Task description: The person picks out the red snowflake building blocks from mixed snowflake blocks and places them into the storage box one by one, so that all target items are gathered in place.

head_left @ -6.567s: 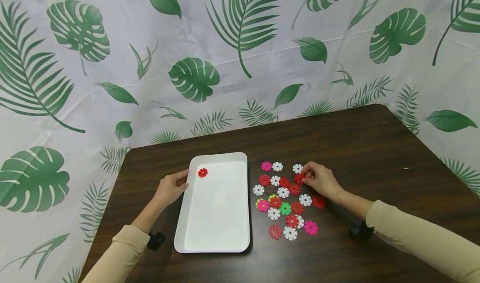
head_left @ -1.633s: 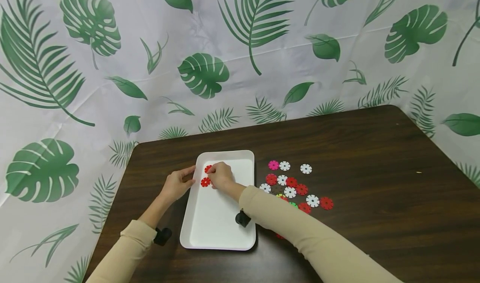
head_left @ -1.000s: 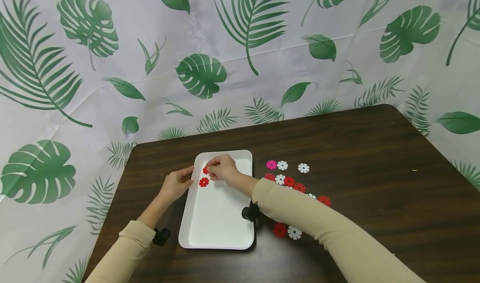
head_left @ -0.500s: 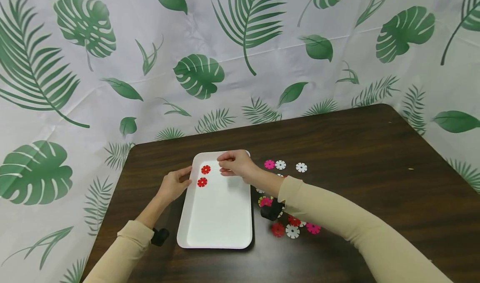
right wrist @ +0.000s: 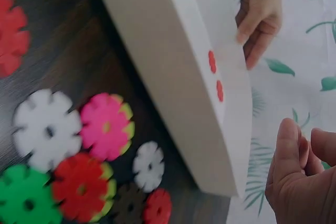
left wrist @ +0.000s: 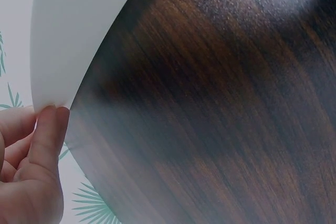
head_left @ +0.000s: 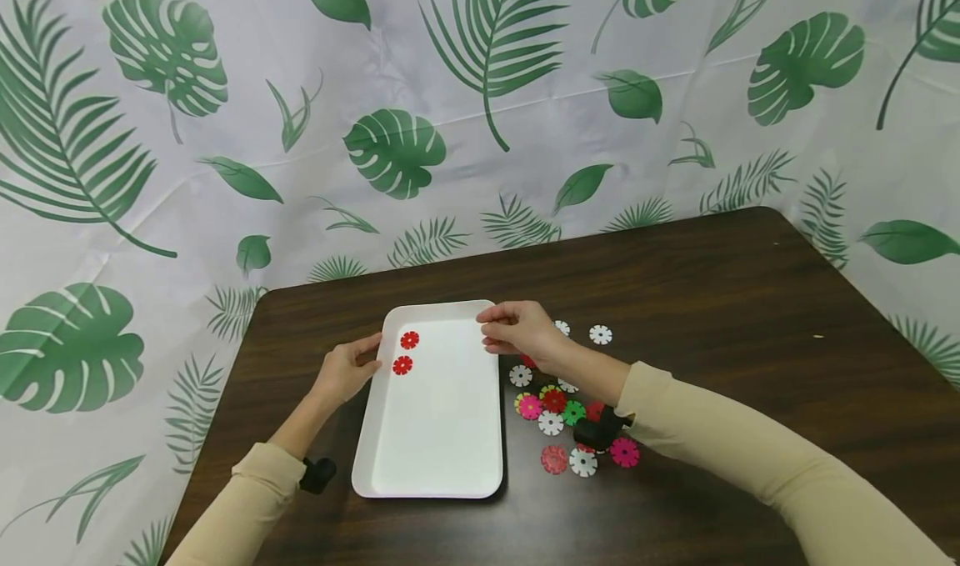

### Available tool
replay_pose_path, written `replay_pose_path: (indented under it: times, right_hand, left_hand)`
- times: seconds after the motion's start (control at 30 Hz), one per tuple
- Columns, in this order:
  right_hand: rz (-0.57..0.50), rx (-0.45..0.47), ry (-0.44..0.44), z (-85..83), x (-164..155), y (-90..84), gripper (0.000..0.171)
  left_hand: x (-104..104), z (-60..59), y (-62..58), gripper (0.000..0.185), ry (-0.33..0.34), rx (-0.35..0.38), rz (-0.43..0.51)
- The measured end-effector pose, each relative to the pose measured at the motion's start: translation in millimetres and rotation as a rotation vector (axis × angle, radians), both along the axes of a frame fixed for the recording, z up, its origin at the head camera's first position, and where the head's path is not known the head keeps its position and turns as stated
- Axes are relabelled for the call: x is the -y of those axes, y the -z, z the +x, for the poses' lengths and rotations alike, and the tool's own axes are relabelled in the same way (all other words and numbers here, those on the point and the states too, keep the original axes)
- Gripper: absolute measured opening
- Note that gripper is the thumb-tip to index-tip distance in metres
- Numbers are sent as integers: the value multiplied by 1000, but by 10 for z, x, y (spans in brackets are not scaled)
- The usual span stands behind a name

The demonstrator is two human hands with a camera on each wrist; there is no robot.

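My left hand (head_left: 345,373) holds the left edge of a shallow white tray (head_left: 367,458), its thumb and fingertips at the rim. In the left wrist view the thumb (left wrist: 47,135) meets the tray's pale outer wall. Two red notched discs (head_left: 408,340) lie inside the tray near its far left corner. My right hand (head_left: 525,330) hovers by the tray's far right corner, fingers loosely bent with nothing between them. Below and to its right, several flat notched plastic discs in white, red, pink and green lie on the table, including a green disc (head_left: 573,413); the right hand and forearm hide others.
The dark wood table (head_left: 720,299) reaches back to a white cloth (head_left: 540,166) printed with green leaves. A small black wrist camera (head_left: 600,427) sits under the right forearm, over the discs. A white disc (head_left: 601,334) lies at the group's far side.
My right hand took a red disc from the group and set it in the tray beside the first. It then let go and moved right to the tray's edge. My left hand stayed there.
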State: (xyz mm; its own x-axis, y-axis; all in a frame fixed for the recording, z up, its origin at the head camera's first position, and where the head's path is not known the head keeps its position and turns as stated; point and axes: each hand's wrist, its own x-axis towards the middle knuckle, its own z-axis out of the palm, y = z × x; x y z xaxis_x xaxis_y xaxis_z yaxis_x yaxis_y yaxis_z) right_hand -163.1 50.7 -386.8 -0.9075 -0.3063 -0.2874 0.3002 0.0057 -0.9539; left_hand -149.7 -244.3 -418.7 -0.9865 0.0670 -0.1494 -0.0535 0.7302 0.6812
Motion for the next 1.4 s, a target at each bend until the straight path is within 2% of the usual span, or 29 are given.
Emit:
replay_pose_path:
  times: [0.37, 0.77, 1.13, 1.4]
  right_hand:
    - [86, -28, 24, 109, -587, 76, 35]
    - [174, -40, 54, 294, -1228, 256, 40]
    - [283, -76, 82, 462, -1600, 381, 41]
    - [388, -116, 63, 558, -1765, 455, 40]
  left_hand:
    - [-11, 7, -4, 49, 0, -6, 1]
    - [-17, 13, 2, 50, 1, -1, 2]
    - [-17, 23, -8, 50, 4, 2, -8]
    - [-14, 27, -7, 50, 6, 2, -8]
